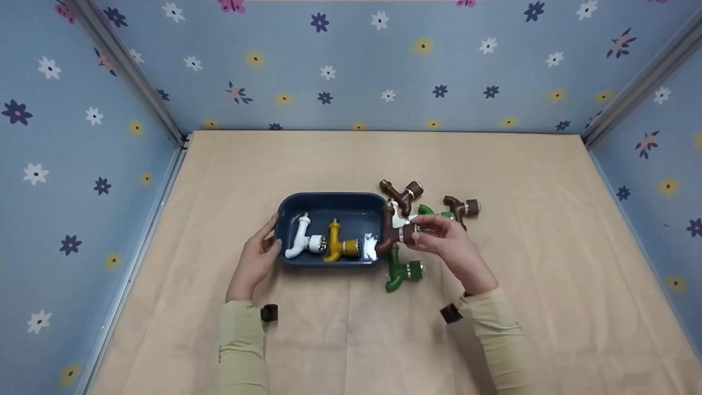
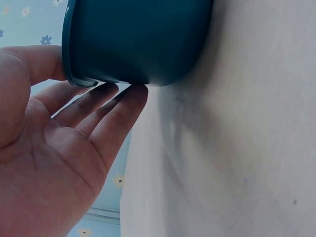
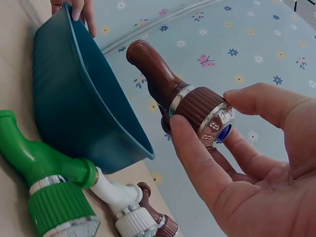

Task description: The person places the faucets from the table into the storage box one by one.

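My right hand [image 1: 455,247] pinches a brown tap [image 1: 387,230] by its ribbed knob, above the right rim of a dark blue tub [image 1: 334,199]. In the right wrist view, thumb and fingers hold the brown tap [image 3: 160,74] at the knob's silvery end, its body angled toward the tub [image 3: 64,84]. At the tub's left end, my left hand [image 1: 258,258] grips the rim, and the left wrist view shows fingertips against the outer wall [image 2: 133,39]. Inside the tub lie a white tap [image 1: 300,241] and a yellow tap [image 1: 335,241].
Outside the tub's right end lie a green tap [image 1: 403,270], a partly hidden white tap [image 1: 403,213], a brown tap [image 1: 403,195], another green tap [image 1: 428,210] and another brown tap [image 1: 456,206]. Flower-patterned walls [image 1: 373,66] border the beige-covered table [image 1: 351,159].
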Motion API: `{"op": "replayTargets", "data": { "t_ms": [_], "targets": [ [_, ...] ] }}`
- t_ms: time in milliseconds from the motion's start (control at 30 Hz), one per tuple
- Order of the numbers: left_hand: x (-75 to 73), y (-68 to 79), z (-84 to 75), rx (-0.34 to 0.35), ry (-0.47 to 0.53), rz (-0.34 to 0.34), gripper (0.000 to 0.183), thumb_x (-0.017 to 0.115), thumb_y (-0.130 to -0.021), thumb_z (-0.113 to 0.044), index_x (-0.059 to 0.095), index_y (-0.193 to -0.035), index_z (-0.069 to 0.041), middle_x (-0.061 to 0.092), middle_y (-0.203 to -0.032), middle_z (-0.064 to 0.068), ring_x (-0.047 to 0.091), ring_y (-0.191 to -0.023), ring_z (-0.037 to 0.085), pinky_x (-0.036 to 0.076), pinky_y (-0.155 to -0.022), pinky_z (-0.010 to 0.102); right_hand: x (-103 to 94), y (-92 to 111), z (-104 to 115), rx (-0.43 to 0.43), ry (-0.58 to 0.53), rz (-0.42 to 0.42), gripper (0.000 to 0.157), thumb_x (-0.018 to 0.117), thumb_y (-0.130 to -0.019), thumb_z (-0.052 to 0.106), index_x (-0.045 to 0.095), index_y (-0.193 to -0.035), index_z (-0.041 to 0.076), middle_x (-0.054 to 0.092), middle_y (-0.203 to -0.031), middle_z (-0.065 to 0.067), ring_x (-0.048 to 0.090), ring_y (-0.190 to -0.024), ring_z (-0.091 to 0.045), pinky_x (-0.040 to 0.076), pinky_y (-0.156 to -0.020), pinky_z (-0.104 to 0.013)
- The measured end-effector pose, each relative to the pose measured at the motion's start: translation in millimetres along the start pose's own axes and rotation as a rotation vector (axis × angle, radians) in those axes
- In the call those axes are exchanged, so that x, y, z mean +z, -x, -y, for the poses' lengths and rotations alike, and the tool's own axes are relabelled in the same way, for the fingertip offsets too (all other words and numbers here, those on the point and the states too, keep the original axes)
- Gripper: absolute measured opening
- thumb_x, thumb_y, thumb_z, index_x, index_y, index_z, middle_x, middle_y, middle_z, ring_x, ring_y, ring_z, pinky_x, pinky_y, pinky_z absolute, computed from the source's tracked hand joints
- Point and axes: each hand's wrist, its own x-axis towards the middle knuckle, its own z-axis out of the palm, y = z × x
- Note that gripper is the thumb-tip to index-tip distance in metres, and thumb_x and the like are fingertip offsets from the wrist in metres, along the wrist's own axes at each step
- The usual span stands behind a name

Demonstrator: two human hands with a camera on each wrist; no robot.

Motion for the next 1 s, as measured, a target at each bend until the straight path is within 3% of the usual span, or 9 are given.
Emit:
{"op": "replayTargets", "data": {
  "t_ms": [267, 500, 1000],
  "targets": [
    [1.5, -0.2, 2.2, 0.001, 0.003, -0.001, 0.056, 0.045, -0.097, 0.004, 0.028, -0.150, -0.005, 0.023, -0.154, 0.017, 0.039, -0.130, 0.039, 0.039, -0.103, 0.040, 14.4, -11.6, -1.4, -0.024, -0.019, 0.033, 0.033, 0.062, -0.087, -0.010, 0.054, -0.119, -0.012, 0.058, -0.111, -0.024, 0.065, -0.096, -0.029, 0.053, -0.085, -0.041],
    [2.7, -15.0, 38.1, 0.018, -0.003, -0.025, 0.057, 0.046, -0.098, 0.001, 0.030, -0.151, -0.016, 0.025, -0.154, 0.010, 0.042, -0.130, 0.035, 0.039, -0.103, 0.037, 25.8, -17.4, -4.5, -0.004, 0.009, 0.054, 0.033, 0.068, -0.086, -0.004, 0.058, -0.117, -0.007, 0.057, -0.113, -0.023, 0.064, -0.097, -0.030, 0.053, -0.085, -0.041],
    [3.0, -14.8, 40.5, 0.020, 0.012, -0.036, 0.057, 0.047, -0.099, -0.001, 0.032, -0.150, -0.020, 0.026, -0.154, 0.005, 0.040, -0.132, 0.031, 0.038, -0.104, 0.036, 47.4, -27.5, -9.2, 0.027, 0.064, 0.053, 0.030, 0.069, -0.085, -0.004, 0.061, -0.114, -0.004, 0.058, -0.114, -0.020, 0.064, -0.098, -0.029, 0.055, -0.082, -0.036]
  ]
}}
